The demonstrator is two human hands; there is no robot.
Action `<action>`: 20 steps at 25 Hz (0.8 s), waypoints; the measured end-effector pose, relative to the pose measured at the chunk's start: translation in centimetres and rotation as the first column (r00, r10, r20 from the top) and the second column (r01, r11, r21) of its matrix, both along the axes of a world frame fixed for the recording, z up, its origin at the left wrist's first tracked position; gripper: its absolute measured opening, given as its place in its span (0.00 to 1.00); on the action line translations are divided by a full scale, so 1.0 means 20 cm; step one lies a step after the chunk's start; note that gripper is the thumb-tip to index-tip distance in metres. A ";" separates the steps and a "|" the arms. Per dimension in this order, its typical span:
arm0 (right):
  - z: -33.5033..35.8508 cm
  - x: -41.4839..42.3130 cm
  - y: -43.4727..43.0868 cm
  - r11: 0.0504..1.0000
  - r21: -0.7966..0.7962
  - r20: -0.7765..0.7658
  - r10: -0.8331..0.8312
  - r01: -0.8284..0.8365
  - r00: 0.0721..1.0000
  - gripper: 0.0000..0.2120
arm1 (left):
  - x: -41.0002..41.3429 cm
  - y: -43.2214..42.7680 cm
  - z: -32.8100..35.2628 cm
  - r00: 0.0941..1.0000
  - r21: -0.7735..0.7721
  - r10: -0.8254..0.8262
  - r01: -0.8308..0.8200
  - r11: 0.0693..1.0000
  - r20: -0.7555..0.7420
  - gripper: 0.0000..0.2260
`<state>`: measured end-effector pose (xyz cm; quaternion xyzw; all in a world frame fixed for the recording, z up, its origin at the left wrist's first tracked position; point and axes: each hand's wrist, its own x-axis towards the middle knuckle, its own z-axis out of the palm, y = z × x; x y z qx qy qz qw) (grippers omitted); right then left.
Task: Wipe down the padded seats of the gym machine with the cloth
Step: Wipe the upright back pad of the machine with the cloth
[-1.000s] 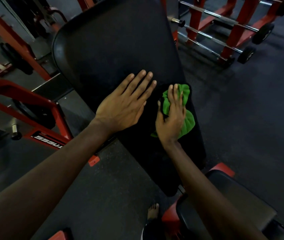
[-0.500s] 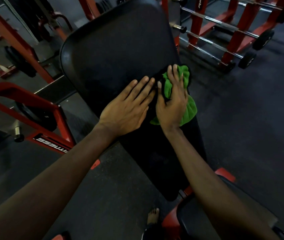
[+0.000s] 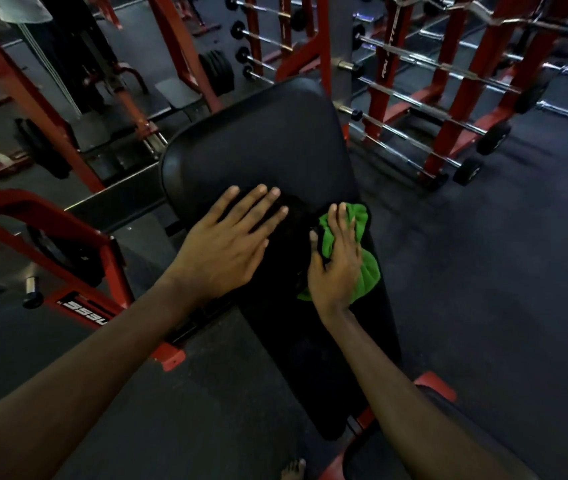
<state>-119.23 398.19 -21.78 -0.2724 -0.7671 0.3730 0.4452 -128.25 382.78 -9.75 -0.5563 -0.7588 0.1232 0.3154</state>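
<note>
A long black padded backrest [image 3: 261, 147] slopes away from me in the middle of the view. My left hand [image 3: 227, 244] lies flat on its left half with the fingers spread and straight. A bunched green cloth [image 3: 367, 271] sits on the pad's right edge, and my right hand [image 3: 338, 265] presses on it with the fingers laid over it and the thumb along its left side. A second black seat pad [image 3: 448, 427] with a red bracket shows at the lower right, mostly hidden by my right forearm.
A red machine frame [image 3: 78, 237] with chrome pegs stands to the left of the pad. Red racks holding several barbells [image 3: 424, 109] stand at the back right. Weight plates [image 3: 218, 72] hang behind the pad. Dark rubber floor lies to the right. A bare foot [image 3: 293, 469] shows at the bottom.
My right hand slid the cloth up the pad's right edge and then back down toward me. My left hand stayed flat on the pad. The camera tilted up, showing more of the gym behind.
</note>
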 end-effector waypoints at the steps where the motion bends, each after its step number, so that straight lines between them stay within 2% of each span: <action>1: 0.03 -0.01 -0.03 0.999 0.032 -0.005 0.031 -0.031 1.000 0.27 | -0.01 -0.04 0.04 1.000 0.034 0.021 -0.021 0.999 -0.009 0.25; 4: 0.13 -0.05 -0.05 0.985 0.129 -0.011 0.116 -0.114 0.993 0.27 | -0.09 -0.10 0.17 0.995 0.114 0.082 -0.075 0.991 -0.056 0.26; 9: 0.41 -0.22 -0.02 0.975 0.202 0.001 0.095 -0.093 0.995 0.27 | -0.17 -0.10 0.16 0.995 0.141 0.038 -0.025 0.990 -0.094 0.27; 11: 0.39 -0.19 -0.04 0.951 0.281 0.054 0.121 -0.131 0.991 0.28 | -0.18 -0.09 0.13 0.996 0.194 0.021 -0.004 0.981 -0.089 0.27; 14: 0.20 -0.05 -0.06 0.869 0.398 0.195 0.232 -0.294 0.953 0.33 | -0.19 -0.10 0.12 0.995 0.238 -0.021 0.043 0.970 -0.094 0.28; 16: 0.16 -0.04 -0.04 0.870 0.402 0.197 0.222 -0.285 0.955 0.34 | -0.19 -0.09 0.12 0.995 0.252 -0.035 0.059 0.966 -0.098 0.28; 20: 0.42 -0.20 -0.02 0.952 0.269 0.042 0.136 -0.143 0.990 0.28 | -0.19 -0.10 0.12 0.995 0.258 -0.050 0.071 0.963 -0.086 0.27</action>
